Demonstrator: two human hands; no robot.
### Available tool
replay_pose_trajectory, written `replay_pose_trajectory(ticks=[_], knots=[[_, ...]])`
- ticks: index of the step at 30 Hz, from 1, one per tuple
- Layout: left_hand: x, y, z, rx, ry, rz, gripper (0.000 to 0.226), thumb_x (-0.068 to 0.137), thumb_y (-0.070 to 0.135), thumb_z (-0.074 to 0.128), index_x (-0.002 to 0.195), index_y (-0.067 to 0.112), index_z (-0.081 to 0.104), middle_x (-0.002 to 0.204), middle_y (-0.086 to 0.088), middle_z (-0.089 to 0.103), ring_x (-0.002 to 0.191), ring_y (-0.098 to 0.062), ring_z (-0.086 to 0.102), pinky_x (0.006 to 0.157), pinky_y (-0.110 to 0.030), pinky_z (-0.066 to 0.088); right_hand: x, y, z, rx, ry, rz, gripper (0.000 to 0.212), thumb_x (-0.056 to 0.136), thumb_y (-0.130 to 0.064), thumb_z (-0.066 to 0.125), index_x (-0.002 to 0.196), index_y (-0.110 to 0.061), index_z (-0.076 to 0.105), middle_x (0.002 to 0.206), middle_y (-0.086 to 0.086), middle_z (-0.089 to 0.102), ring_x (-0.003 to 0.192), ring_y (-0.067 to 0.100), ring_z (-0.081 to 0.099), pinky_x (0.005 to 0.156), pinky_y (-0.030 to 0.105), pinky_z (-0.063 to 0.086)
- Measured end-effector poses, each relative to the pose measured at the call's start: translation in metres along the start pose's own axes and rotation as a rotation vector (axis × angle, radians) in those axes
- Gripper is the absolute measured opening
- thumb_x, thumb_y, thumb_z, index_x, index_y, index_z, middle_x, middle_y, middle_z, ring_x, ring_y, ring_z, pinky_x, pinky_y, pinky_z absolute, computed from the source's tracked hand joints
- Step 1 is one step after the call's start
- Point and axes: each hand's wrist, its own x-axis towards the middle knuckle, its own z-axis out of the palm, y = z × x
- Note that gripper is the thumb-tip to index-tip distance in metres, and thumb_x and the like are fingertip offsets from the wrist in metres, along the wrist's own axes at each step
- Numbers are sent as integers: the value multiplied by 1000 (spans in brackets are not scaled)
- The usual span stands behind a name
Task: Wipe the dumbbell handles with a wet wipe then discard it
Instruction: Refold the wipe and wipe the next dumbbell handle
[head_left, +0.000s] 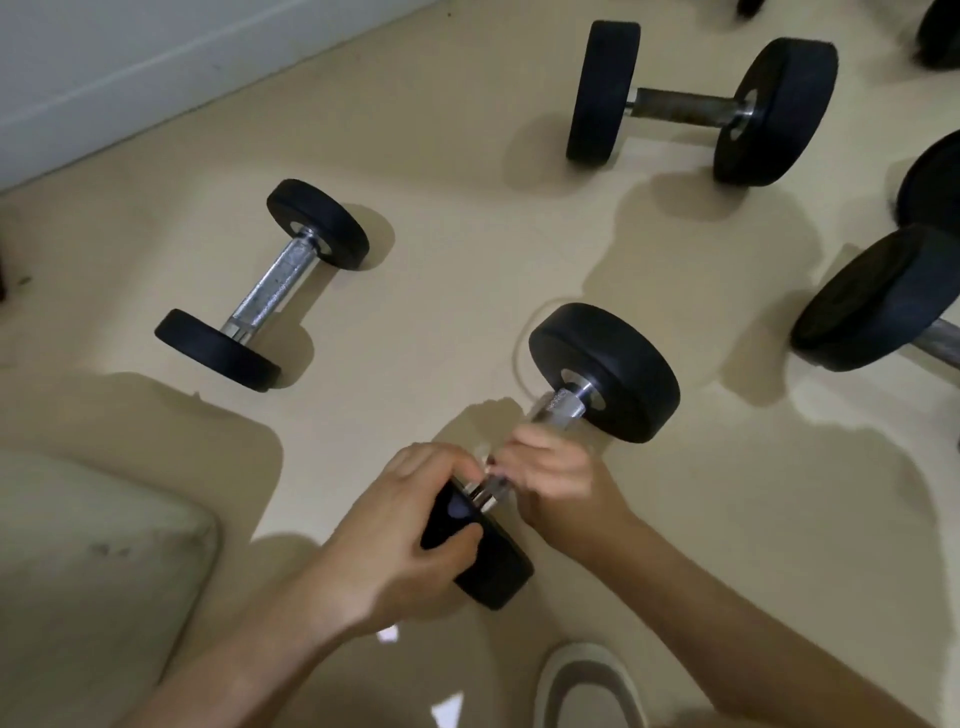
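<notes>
A dumbbell (602, 371) with black round weights and a chrome handle lies on the beige floor in the middle. My left hand (410, 525) grips its near weight (483, 561), fingers curled over the top and thumb underneath. My right hand (545, 475) is curled round the chrome handle; motion blur hides whether a wet wipe is under the fingers. A smaller dumbbell (262, 286) with a chrome handle lies to the left. A larger one (701, 104) with a dull handle lies at the back right.
More black dumbbells (883, 301) lie at the right edge. A white wall skirting (130, 67) runs along the back left. A pale cushion (88, 561) sits at the lower left, and a grey-rimmed slipper (587, 686) at the bottom.
</notes>
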Motion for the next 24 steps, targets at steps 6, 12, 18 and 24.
replay_pose_trajectory(ticks=[6, 12, 18, 24], knots=[[5, 5, 4, 86, 25, -97, 41, 77, 37, 49, 118, 34, 50, 102, 26, 47, 102, 0, 43, 84, -9, 30, -2, -8, 8, -8, -23, 62, 18, 82, -13, 49, 74, -7, 64, 74, 6, 58, 65, 22, 56, 55, 38, 50], [56, 8, 1, 314, -195, -211, 31, 81, 48, 48, 110, 39, 56, 108, 14, 65, 98, -15, 59, 87, -37, 45, -4, 12, -12, 14, 205, 170, 16, 89, -11, 59, 94, -12, 73, 86, 3, 70, 74, 11, 64, 70, 22, 51], [86, -4, -9, -379, -217, -373, 10, 78, 11, 77, 87, 8, 74, 75, -12, 72, 67, -13, 61, 69, -29, 53, -14, -4, -21, 883, 201, 709, 31, 77, 2, 72, 104, -11, 69, 88, 10, 73, 79, 15, 69, 69, 20, 53], [89, -14, -8, -511, -105, -528, 16, 84, 19, 65, 70, 13, 70, 62, -4, 60, 56, -13, 50, 55, -20, 37, -24, -4, -12, 550, 236, 667, 18, 83, -7, 69, 76, -23, 74, 71, -5, 71, 67, 11, 66, 63, 24, 51]])
